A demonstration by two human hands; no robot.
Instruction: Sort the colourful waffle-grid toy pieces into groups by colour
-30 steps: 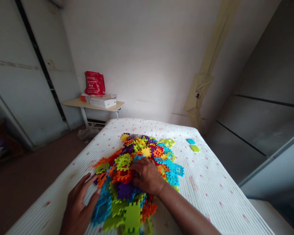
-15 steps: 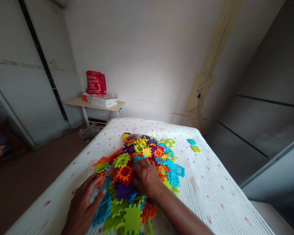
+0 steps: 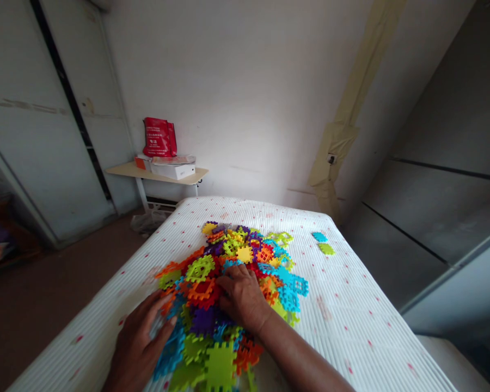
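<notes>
A heap of notched plastic building tiles in several colours lies on the bed. My right hand (image 3: 245,296) reaches into the middle of it, fingers curled down among the tiles; whatever they grip is hidden. Just left of those fingers are an orange tile (image 3: 201,291) and a lime window tile (image 3: 200,268), with a purple tile (image 3: 203,321) below. At the heap's left edge, my left hand (image 3: 141,337) is open, thumb apart from the fingers, beside blue tiles (image 3: 172,348). A large lime square tile (image 3: 220,366) lies at the near end.
A blue tile (image 3: 319,237) and a lime tile (image 3: 327,249) lie apart at the right of the white quilted bed cover (image 3: 351,326). Beyond the bed's far left corner, a small table (image 3: 126,171) bears a red bag (image 3: 159,137) and a white box (image 3: 177,171).
My right hand has stirred slightly within the heap, and the orange and lime window tiles beside it have shifted and tilted. My left hand has moved a little right, closer to the tiles.
</notes>
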